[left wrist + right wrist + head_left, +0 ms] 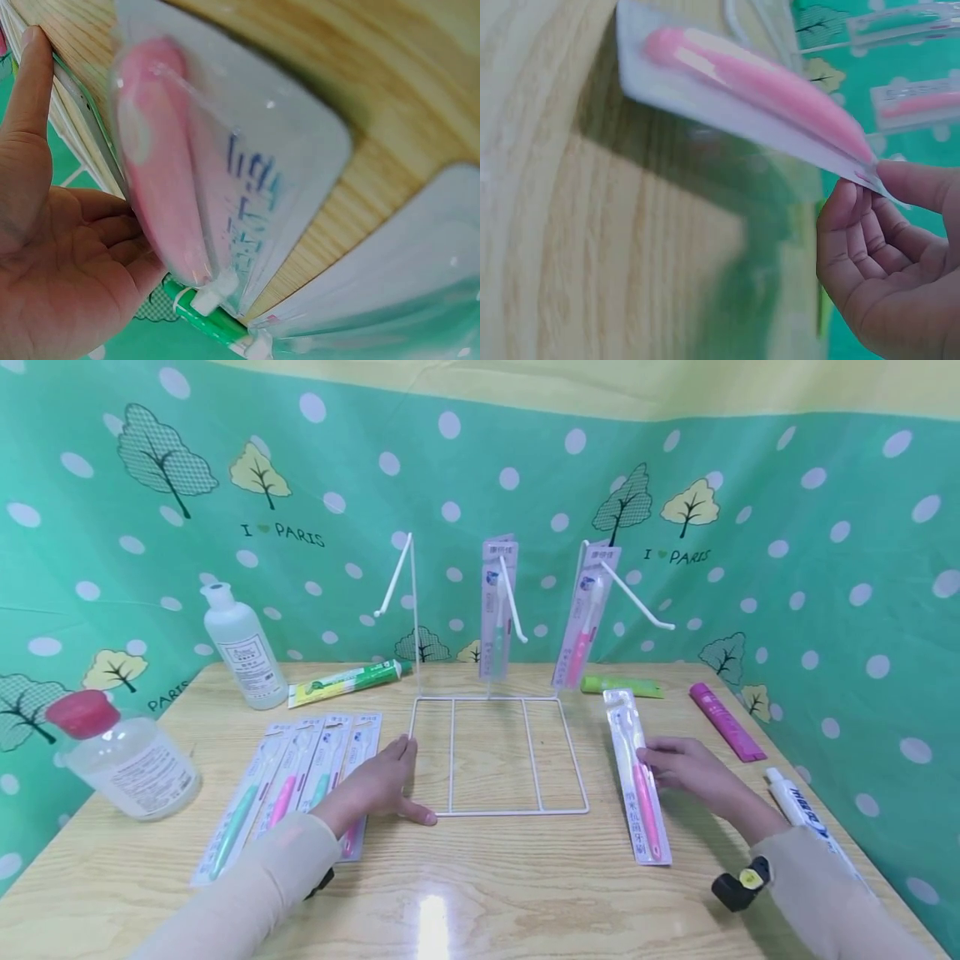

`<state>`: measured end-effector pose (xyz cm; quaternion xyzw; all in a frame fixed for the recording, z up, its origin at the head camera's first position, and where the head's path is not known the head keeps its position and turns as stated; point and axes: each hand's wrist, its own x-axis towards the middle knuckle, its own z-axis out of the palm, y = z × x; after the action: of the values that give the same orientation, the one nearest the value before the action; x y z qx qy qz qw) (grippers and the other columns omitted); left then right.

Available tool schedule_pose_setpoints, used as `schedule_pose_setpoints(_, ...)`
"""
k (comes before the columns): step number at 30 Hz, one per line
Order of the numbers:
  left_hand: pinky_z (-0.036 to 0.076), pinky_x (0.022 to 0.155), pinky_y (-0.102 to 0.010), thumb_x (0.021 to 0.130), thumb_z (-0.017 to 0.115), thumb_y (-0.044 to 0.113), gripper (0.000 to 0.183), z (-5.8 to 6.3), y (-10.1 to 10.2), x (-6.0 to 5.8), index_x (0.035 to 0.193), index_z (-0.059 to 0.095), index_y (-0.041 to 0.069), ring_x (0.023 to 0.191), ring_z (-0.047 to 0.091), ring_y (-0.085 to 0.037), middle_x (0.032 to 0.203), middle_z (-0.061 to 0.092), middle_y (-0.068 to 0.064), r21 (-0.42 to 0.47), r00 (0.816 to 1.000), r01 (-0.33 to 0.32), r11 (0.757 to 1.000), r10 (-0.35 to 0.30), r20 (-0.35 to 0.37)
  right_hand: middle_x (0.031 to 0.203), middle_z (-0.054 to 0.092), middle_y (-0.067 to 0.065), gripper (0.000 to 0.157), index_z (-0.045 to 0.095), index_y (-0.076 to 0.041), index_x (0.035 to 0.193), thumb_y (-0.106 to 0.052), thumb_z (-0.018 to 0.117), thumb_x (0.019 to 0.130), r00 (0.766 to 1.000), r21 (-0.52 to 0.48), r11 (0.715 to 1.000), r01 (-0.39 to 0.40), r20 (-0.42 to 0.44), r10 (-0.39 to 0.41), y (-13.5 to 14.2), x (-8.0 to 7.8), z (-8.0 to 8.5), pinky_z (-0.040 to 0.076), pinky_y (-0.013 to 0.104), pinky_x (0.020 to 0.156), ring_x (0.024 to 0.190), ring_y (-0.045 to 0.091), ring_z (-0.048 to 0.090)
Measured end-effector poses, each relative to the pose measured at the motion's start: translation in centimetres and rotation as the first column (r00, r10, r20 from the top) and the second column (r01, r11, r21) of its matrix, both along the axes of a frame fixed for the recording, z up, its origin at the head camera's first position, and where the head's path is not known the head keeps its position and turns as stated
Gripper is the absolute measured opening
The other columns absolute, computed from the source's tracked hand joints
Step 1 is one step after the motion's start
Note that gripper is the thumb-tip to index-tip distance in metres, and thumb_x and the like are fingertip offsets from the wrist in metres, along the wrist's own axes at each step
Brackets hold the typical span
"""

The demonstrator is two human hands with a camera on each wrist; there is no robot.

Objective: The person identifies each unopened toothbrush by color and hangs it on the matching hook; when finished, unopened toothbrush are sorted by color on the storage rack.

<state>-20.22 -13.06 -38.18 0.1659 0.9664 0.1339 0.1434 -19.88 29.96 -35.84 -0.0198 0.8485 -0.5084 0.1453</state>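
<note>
My right hand (693,768) pinches the edge of a packaged pink toothbrush (626,760) between thumb and fingers, to the right of the white wire rack (512,813). In the right wrist view the lower end of this pack tilts above the table. At the rack's front left corner my left hand (382,781) rests with its thumb stretched out, touching the frame. Beneath and beside that hand lie several packaged toothbrushes (281,785), pink and green, in a row. On the rack's hooks hang a green packaged toothbrush (498,618) in the middle and a pink one (583,635) at right.
The left hook (395,575) carries nothing. At left stand a clear bottle (243,647) and a red-capped bottle (142,768). Toothpaste tubes lie around: a green-yellow tube (348,683) behind, a light green tube (622,686), a magenta tube (726,722) and a white tube (806,814) at right.
</note>
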Motion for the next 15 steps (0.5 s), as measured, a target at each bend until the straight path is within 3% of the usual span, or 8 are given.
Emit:
schedule_pose_setpoints(8,0.016,0.109,-0.045,0.056,0.07,0.065,0.125,0.1,0.0,0.0,0.142,0.014,-0.006,0.135,0.011,-0.037,0.147,0.01,-0.025,-0.012,1.0,0.007,1.0,-0.007,0.003,0.104,0.055,0.012,0.051,0.045,0.009,0.12,-0.033,0.053,0.092,0.992,-0.084,0.996,0.022,-0.123,-0.032,1.0,2.3,3.1,0.052,0.033,0.078,0.088,0.017,0.059)
schedule_pose_setpoints(12,0.016,0.109,-0.046,0.056,0.071,0.064,0.124,0.1,0.0,0.0,0.142,0.015,-0.006,0.135,0.011,-0.037,0.147,0.01,-0.025,-0.01,1.0,0.003,1.0,-0.003,0.008,0.099,0.058,0.005,0.033,0.054,0.001,0.111,-0.027,0.052,0.093,0.977,-0.15,0.989,0.004,-0.209,-0.035,1.2,3.5,4.8,0.053,0.029,0.075,0.085,0.015,0.06)
schedule_pose_setpoints(15,0.017,0.109,-0.046,0.056,0.071,0.064,0.124,0.2,0.0,0.0,0.141,0.015,-0.007,0.134,0.011,-0.038,0.147,0.01,-0.026,0.0,1.0,0.0,1.0,0.0,0.006,0.1,0.059,0.004,0.021,0.058,-0.002,0.108,-0.015,0.05,0.094,0.958,-0.266,0.962,-0.066,-0.285,-0.013,1.2,4.3,6.0,0.052,0.026,0.074,0.084,0.015,0.061)
